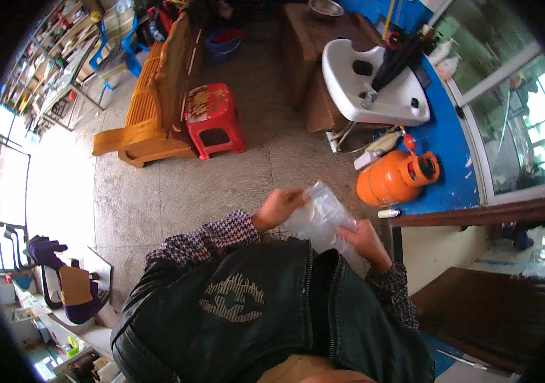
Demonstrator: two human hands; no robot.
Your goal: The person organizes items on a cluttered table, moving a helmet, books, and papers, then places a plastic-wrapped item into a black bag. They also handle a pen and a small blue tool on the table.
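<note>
A clear plastic bag [322, 213] is stretched between my two hands, in front of my dark jacket. My left hand [281, 207] pinches its upper left edge, with the fingertips partly hidden by blur. On the bag's right side my right hand [362, 239] grips the plastic between thumb and fingers. The bag is see-through and crumpled; whether anything lies inside cannot be told.
An orange gas cylinder [387, 178] stands by the blue wall, near a white washbasin [377, 103] holding a dark umbrella. A red plastic stool [215, 119] is beside a wooden bench [150, 105]. A dark brown table [483, 311] is at the lower right.
</note>
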